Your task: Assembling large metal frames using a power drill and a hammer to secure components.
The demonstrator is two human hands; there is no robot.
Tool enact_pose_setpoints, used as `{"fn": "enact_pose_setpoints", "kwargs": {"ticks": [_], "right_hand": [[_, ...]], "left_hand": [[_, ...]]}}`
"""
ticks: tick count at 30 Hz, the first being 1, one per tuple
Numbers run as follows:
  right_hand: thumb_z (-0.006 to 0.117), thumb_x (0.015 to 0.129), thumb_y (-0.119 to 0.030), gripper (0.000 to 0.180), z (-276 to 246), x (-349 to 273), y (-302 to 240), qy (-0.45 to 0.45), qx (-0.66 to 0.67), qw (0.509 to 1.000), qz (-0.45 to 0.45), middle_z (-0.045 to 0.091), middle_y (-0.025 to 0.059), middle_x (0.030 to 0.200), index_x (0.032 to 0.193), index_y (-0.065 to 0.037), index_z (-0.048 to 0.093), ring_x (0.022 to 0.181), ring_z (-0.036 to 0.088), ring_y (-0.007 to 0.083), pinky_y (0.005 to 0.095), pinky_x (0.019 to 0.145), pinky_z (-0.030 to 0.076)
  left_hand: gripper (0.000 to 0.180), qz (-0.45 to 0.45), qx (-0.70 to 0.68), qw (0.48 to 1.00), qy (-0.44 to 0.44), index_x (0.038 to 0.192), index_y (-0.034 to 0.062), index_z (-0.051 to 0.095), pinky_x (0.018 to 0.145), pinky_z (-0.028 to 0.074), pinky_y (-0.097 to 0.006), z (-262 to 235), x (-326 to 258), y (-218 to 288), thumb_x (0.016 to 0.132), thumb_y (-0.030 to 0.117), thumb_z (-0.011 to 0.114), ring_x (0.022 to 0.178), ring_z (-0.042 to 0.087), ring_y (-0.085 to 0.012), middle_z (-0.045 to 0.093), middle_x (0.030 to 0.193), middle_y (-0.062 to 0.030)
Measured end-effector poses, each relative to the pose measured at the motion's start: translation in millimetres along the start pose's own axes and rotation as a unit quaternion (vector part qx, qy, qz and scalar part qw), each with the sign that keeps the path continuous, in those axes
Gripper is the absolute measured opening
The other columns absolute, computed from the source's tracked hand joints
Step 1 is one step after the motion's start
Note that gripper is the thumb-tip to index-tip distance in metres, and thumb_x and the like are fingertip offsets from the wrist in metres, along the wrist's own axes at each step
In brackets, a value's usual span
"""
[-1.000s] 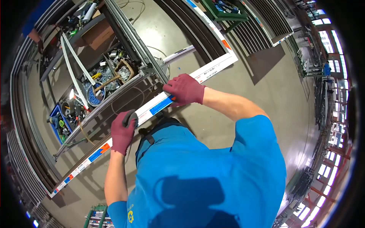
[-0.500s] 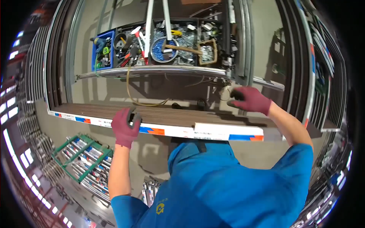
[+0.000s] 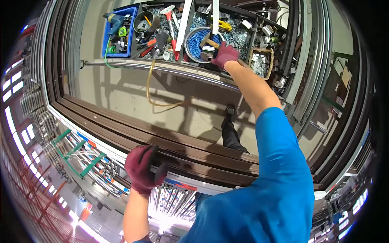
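A long dark-brown frame profile [image 3: 194,152] lies crosswise just in front of the person, and the left hand [image 3: 142,170], in a maroon glove, is wrapped around a dark tool handle [image 3: 157,168] pressed against the profile's near edge, fingers closed on it. Farther out, the gloved right hand [image 3: 225,56] stretches to the cluttered parts tray [image 3: 194,36] and rests on a hammer [image 3: 210,42] lying over a round tub of blue plugs [image 3: 199,40] (whether the fingers have actually clamped the hammer I cannot tell). To the left of that sit a blue bin [image 3: 119,30] with a drill in it and a yellow hose [image 3: 152,91] drooping toward the concrete floor [image 3: 121,87].
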State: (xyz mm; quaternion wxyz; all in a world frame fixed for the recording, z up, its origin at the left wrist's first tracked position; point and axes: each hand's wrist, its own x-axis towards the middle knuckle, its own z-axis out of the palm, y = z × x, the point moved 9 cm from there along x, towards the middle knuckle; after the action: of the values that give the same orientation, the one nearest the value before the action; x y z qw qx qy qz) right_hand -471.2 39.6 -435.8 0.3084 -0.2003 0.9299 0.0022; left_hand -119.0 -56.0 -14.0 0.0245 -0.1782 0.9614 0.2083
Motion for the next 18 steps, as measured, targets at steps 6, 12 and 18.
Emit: {"fn": "enact_pose_setpoints", "kwargs": {"ticks": [6, 12, 18], "right_hand": [[0.082, 0.076, -0.074, 0.111, -5, -5, -34, -0.076, 0.080, 0.993, -0.040, 0.064, 0.0224, 0.141, 0.148, 0.002, 0.044, 0.127, 0.067, 0.0347, 0.0455, 0.099, 0.056], [0.085, 0.069, -0.073, 0.118, 3, 14, -42, -0.063, 0.116, 0.991, -0.002, 0.069, 0.0156, 0.140, 0.152, 0.003, 0.049, 0.126, 0.069, 0.0296, 0.0427, 0.099, 0.058], [0.084, 0.072, -0.063, 0.076, 7, 27, -37, -0.075, 0.209, 0.974, -0.044, 0.078, 0.0193, 0.118, 0.118, -0.003, 0.077, 0.107, 0.076, 0.0354, 0.0440, 0.091, 0.060]], "left_hand": [[0.056, 0.019, 0.045, 0.999, -0.022, 0.114, 0.0070, 0.077, 0.088, 0.056, -0.046, 2, 7, 4, 0.069, 0.040, 0.081, 0.097, 0.071, -0.0368, 0.075, 0.107, -0.0129], [0.053, 0.026, 0.033, 0.999, -0.013, 0.112, 0.0034, 0.077, 0.086, 0.057, -0.047, 2, 7, 11, 0.071, 0.037, 0.078, 0.092, 0.071, -0.0404, 0.074, 0.101, -0.0177], [0.051, 0.044, 0.032, 0.998, 0.009, 0.112, 0.0031, 0.076, 0.084, 0.057, -0.046, -2, 2, 11, 0.071, 0.035, 0.080, 0.092, 0.071, -0.0397, 0.074, 0.102, -0.0175]]}}
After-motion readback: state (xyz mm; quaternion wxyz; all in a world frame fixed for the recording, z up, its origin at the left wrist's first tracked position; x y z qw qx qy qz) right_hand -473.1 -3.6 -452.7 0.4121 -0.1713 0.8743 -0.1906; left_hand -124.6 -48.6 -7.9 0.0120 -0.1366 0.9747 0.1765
